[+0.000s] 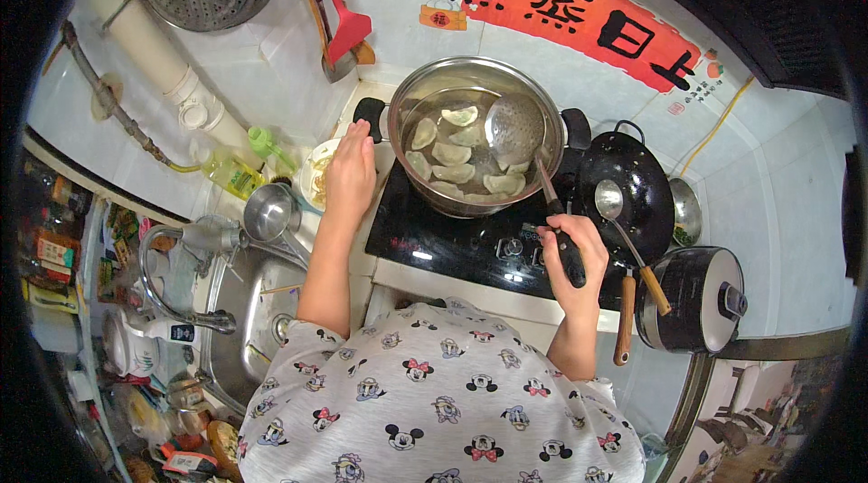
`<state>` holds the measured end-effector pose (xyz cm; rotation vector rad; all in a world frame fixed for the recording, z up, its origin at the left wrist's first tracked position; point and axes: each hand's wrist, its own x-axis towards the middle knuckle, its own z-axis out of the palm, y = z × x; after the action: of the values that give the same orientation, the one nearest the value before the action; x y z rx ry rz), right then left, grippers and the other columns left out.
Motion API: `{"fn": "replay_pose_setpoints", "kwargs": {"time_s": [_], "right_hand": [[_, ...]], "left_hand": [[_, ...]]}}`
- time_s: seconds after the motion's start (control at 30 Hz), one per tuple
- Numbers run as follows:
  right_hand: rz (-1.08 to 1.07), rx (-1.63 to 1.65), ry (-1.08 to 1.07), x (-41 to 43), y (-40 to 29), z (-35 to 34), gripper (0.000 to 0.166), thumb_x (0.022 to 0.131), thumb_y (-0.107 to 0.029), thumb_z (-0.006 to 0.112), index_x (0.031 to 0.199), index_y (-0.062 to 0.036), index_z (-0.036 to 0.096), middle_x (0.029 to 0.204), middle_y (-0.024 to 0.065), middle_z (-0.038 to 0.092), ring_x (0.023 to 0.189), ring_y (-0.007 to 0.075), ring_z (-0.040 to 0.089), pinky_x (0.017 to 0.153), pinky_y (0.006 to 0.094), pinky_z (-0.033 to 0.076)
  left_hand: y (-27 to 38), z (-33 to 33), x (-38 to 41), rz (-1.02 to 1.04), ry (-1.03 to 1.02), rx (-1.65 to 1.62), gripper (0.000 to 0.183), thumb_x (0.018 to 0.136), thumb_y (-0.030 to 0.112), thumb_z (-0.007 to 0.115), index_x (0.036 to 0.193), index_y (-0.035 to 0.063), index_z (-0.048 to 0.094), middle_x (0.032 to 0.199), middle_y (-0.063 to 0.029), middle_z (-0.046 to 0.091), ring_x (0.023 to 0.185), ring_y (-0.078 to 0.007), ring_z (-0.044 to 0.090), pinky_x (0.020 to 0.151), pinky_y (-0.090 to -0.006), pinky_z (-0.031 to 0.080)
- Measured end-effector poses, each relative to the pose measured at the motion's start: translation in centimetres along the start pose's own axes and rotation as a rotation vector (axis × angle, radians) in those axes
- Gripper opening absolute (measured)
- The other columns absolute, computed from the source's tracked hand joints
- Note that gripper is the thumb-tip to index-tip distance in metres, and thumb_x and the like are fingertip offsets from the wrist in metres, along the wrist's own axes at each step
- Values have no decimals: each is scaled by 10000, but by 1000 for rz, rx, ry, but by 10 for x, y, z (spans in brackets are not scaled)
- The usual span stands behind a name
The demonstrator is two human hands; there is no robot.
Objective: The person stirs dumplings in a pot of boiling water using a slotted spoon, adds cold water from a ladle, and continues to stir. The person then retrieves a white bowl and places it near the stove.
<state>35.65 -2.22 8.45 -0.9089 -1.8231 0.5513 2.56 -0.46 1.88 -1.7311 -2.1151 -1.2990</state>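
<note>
My right hand (576, 256) is closed around the black handle of a metal skimmer (515, 127). Its perforated head lies in the water at the right side of a large steel pot (401, 167). Several dumplings (451, 154) are in the water, left of and below the skimmer head. The pot stands on a black cooktop (434, 239). Beside the pot's left black handle (370, 118) is my left hand (352, 167), fingers extended and together, the thumb close alongside, with nothing seen in it. Whether it touches the handle I cannot tell. A bowl with food scraps (314, 178) is partly hidden behind it.
A black wok (637, 191) with a steel ladle (609, 198) over it stands right of the pot, near an electric cooker (692, 300). At left are a steel sink (237, 300), a faucet (146, 266), a saucepan (268, 211) and a dish soap bottle (234, 174).
</note>
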Motion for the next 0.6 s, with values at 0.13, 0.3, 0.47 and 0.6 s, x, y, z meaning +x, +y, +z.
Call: {"fn": "replay_pose_setpoints", "kwargs": {"time_s": [0.13, 0.3, 0.47, 0.6], "right_hand": [[41, 1, 39, -1, -1, 0, 192, 756, 105, 612, 933, 31, 621, 881, 129, 630, 782, 208, 636, 720, 288, 493], [52, -47, 74, -13, 9, 5, 208, 736, 77, 638, 915, -26, 656, 891, 124, 613, 816, 227, 614, 717, 301, 485], [-23, -137, 83, -33, 32, 13, 246, 729, 57, 662, 940, -68, 681, 926, 126, 579, 785, 238, 606, 667, 284, 482], [-58, -151, 63, -35, 39, 15, 261, 735, 70, 653, 958, -63, 669, 946, 129, 570, 784, 237, 602, 668, 289, 483]], "left_hand": [[-4, 3, 2, 1, 10, 8, 326, 979, 161, 405, 1156, -50, 579, 1194, -224, 588, 1172, -350, 530, 988, -407, 426], [-5, 9, 3, 43, 55, 72, 317, 979, 153, 406, 1133, -53, 591, 1153, -221, 611, 1136, -345, 559, 961, -403, 451], [-4, 9, 3, 15, 51, 84, 297, 971, 134, 422, 1114, -59, 597, 1151, -217, 613, 1136, -341, 561, 949, -400, 461], [0, 8, 2, 26, 51, 114, 295, 969, 127, 425, 1120, -58, 598, 1160, -217, 608, 1139, -339, 559, 951, -397, 459]]}}
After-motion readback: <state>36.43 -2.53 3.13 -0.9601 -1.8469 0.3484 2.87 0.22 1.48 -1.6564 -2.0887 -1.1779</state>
